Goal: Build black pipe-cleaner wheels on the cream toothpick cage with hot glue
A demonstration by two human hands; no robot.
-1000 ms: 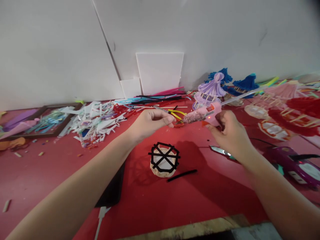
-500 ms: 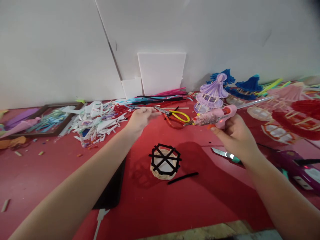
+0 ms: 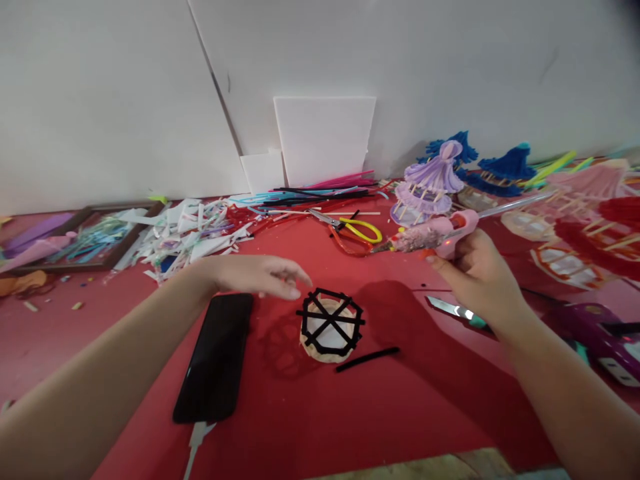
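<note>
My right hand (image 3: 473, 267) is wrapped round a pink glue gun (image 3: 433, 235), with a clear glue stick (image 3: 515, 203) poking out of its back end and its nozzle pointing left. Fingers reaching right and apart from anything, my left hand (image 3: 265, 276) hovers just up and left of a small round piece. That piece has a black spoked frame (image 3: 332, 321) on top of a pale, cream-coloured base (image 3: 327, 357). Beside it on the red table lies a short black strip (image 3: 367, 359). Scissors with yellow and red handles (image 3: 350, 232) rest behind, near the glue gun's nozzle.
A phone (image 3: 215, 360) with a white cable lies on the left. White scraps (image 3: 193, 230) and pipe cleaners (image 3: 320, 193) line the back. A utility knife (image 3: 455, 311) and a purple power strip (image 3: 600, 337) sit right, below small purple, blue, pink and red tiered models (image 3: 427, 180).
My left hand has come back from beside the scissors, down and left toward the black frame, uncovering the phone. My right hand still holds the glue gun in nearly the same place.
</note>
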